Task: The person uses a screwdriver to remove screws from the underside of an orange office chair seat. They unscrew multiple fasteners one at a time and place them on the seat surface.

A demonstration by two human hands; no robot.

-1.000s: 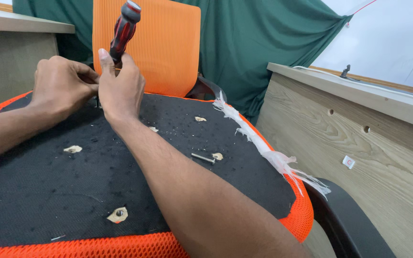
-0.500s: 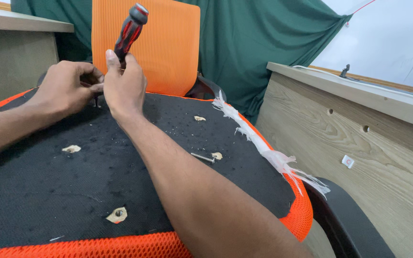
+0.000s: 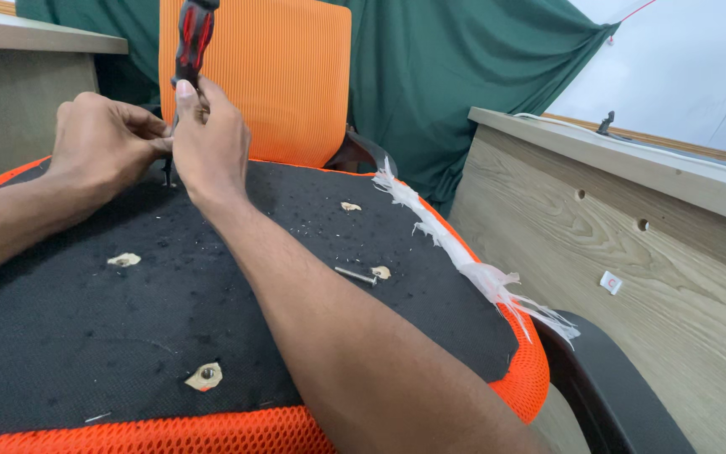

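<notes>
Here right hand [image 3: 207, 139] grips upright screwdriver [image 3: 192, 38]; left hand [image 3: 102, 143] pinches its shaft, fingers curled.

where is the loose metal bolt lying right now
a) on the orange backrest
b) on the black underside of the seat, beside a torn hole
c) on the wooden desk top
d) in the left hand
b: the loose bolt lies flat on the black seat underside, just left of a torn hole, well apart from both hands.
</notes>
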